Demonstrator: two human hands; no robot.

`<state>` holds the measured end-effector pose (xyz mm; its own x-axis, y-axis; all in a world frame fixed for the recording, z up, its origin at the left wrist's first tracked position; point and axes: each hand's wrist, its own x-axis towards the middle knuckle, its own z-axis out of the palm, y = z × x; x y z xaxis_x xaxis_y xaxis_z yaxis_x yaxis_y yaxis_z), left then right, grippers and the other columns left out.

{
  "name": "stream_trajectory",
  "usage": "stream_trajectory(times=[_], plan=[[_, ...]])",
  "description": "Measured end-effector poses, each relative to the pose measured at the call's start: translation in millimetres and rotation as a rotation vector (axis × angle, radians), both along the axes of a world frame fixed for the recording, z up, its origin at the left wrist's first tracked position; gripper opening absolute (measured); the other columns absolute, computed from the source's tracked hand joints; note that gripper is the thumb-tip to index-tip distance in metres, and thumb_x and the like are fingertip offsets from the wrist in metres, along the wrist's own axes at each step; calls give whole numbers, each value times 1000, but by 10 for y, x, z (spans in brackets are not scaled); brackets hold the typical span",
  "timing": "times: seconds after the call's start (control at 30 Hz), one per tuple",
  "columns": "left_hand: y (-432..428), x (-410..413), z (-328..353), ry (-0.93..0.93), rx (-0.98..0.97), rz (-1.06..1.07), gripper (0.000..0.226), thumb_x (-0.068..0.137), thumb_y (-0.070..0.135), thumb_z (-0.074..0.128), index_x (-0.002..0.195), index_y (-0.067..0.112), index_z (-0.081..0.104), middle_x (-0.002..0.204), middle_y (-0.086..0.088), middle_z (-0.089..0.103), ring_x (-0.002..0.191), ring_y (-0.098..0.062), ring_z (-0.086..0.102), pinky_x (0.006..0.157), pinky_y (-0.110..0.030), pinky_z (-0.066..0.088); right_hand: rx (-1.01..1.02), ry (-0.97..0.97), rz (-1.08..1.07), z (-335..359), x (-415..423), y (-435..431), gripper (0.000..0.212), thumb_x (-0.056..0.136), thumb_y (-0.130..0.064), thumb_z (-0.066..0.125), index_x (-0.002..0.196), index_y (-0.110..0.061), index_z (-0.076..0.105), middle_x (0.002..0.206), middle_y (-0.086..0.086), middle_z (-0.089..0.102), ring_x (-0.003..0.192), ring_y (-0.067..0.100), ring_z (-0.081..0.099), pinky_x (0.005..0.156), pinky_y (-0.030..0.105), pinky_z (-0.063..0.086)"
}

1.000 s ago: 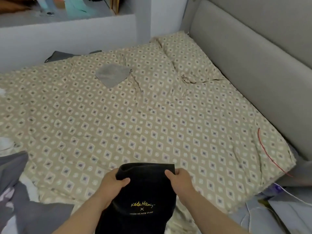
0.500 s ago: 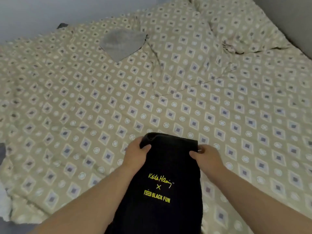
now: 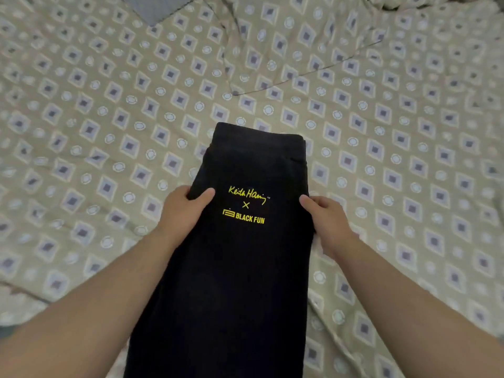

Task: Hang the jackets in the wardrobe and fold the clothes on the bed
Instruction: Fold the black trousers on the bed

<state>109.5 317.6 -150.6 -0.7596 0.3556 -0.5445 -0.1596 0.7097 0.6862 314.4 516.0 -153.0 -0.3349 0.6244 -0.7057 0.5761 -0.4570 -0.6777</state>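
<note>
1. A black garment [image 3: 253,159] lies lengthwise on the bed, folded into a long narrow strip. Its far end sits squarely on the patterned bed cover [image 3: 109,105], and its near end runs out of view at the bottom edge.
2. The left hand [image 3: 185,211] is at the strip's left edge, about level with the yellow print [image 3: 245,205]. Its thumb lies flat on top of the cloth and its fingers are tucked round the edge, so this grip is clenched on the garment.
3. The right hand [image 3: 327,222] is at the opposite edge, slightly nearer the person than the left one. Its thumb tip rests on the upper face of the fabric and its fingers curl beside and under the edge, so this grip also grasps the garment.
4. Both forearms are bare. They enter from the lower corners and slant inward toward the garment, with the wrists roughly straight and low over the bed.
5. The left forearm lies along the strip's left side and overlaps its edge, while the right forearm stays beside it over the cover.
6. The print reads "Keith Haring x BLACK FUN" and faces up between the two thumbs.
7. A grey cloth [image 3: 161,6] lies on the cover at the top edge, well apart from the hands.
</note>
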Motion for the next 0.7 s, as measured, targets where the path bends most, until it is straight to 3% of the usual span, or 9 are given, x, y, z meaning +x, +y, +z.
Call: stream_trajectory(times=[0.13,0.27,0.47,0.6,0.7], plan=[[-853,607,115,-252,24,16,25,84,45,72,101,27,72,93,10,76,83,-11,73,77,-36,58,-367,105,-123,-47,574,-643,31,92,-37,67,111,-13,71,107,3,76,96,19,73,82,34,57],[-1587,1016,143,-486,-52,47,22,82,32,77,103,25,72,95,7,77,87,-17,74,69,-28,56,-617,123,-148,9,968,-1125,41,91,-45,65,122,-17,67,118,2,72,107,21,70,85,36,56],[-2189,1242,239,-705,-92,-68,47,74,19,84,117,21,66,105,-1,76,96,-22,73,93,-43,53,-698,73,-60,236,1252,-1655,48,82,-33,78,125,-18,64,117,4,72,107,23,70,92,38,54],[-2302,1378,295,-784,-52,-11,48,80,5,76,124,17,61,109,-6,74,101,-28,70,95,-47,52,-779,56,-50,303,1479,-2008,41,88,-22,72,127,-12,64,120,9,71,110,27,68,96,41,53],[-2404,1504,319,-897,-36,64,43,83,9,72,124,12,60,110,-13,73,102,-33,70,92,-45,52,-733,76,-44,376,1575,-2158,35,90,-18,69,124,-13,65,118,7,72,109,25,69,92,38,54]])
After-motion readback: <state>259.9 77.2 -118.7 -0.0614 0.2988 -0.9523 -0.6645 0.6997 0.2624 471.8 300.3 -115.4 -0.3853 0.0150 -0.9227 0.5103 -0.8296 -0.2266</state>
